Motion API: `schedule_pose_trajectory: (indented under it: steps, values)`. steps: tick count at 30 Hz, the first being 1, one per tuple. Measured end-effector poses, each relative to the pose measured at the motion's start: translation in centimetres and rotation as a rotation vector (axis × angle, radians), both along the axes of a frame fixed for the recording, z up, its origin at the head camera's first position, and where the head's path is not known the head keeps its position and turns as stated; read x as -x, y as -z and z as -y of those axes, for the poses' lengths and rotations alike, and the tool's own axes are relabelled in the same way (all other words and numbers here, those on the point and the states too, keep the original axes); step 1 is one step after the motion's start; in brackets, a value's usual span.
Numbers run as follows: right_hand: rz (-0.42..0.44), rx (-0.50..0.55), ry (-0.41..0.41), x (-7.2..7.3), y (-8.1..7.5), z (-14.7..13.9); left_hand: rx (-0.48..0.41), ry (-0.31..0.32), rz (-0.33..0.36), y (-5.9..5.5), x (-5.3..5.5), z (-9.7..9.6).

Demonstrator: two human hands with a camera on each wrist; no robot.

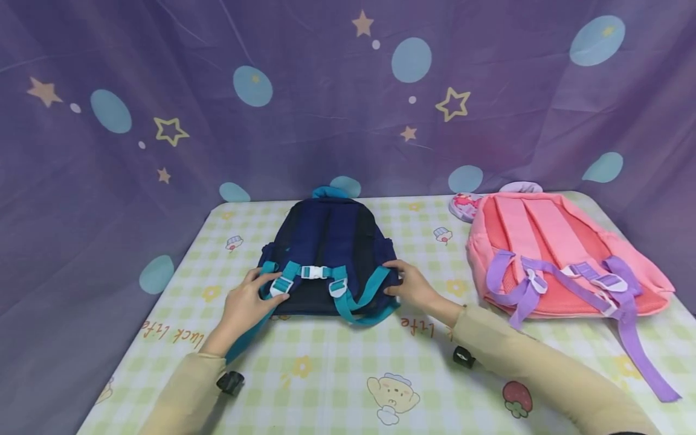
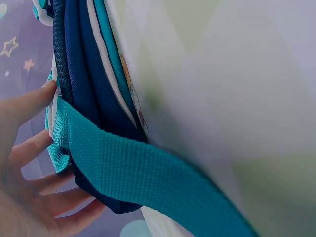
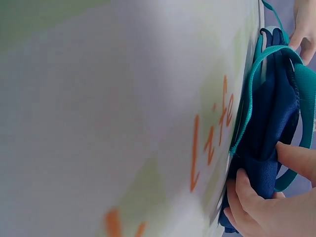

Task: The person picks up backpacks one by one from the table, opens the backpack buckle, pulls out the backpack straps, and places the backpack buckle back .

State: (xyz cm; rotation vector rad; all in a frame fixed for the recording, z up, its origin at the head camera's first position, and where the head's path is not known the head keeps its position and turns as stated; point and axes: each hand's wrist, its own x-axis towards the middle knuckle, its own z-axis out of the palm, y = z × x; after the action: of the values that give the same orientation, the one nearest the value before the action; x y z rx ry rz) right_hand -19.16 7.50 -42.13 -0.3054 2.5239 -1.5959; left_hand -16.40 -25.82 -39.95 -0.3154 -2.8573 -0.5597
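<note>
A navy backpack [image 1: 310,229] with teal straps lies back panel up on the table. My left hand [image 1: 246,307] grips its lower left corner, thumb and forefinger at the white strap adjuster [image 1: 281,285]. In the left wrist view the other fingers reach behind the teal strap [image 2: 128,165] to the bag's side. At the opposite corner my right hand [image 1: 414,286] pinches the bag's side; the right wrist view has thumb and fingers [image 3: 247,192] on the navy fabric. A white chest buckle [image 1: 314,272] joins the two shoulder straps between my hands.
To the right lies a pink backpack [image 1: 554,241] with purple straps, one strap end trailing toward the table's front right. A small patterned pouch [image 1: 464,206] sits beside its top. The table has a checked cloth [image 1: 326,374], with a purple starred curtain [image 1: 348,121] behind it.
</note>
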Motion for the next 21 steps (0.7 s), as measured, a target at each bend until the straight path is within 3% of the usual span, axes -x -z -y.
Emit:
schedule_pose_trajectory:
  steps: [13, 21]
  values:
    - [0.036, -0.029, 0.005, -0.9, -0.5, -2.5, -0.011, 0.071, -0.014, 0.1, -0.1, -2.2]
    - [0.014, -0.061, 0.013, -1.4, -0.7, -4.3, -0.008, 0.119, 0.008, 0.1, -0.1, -3.5]
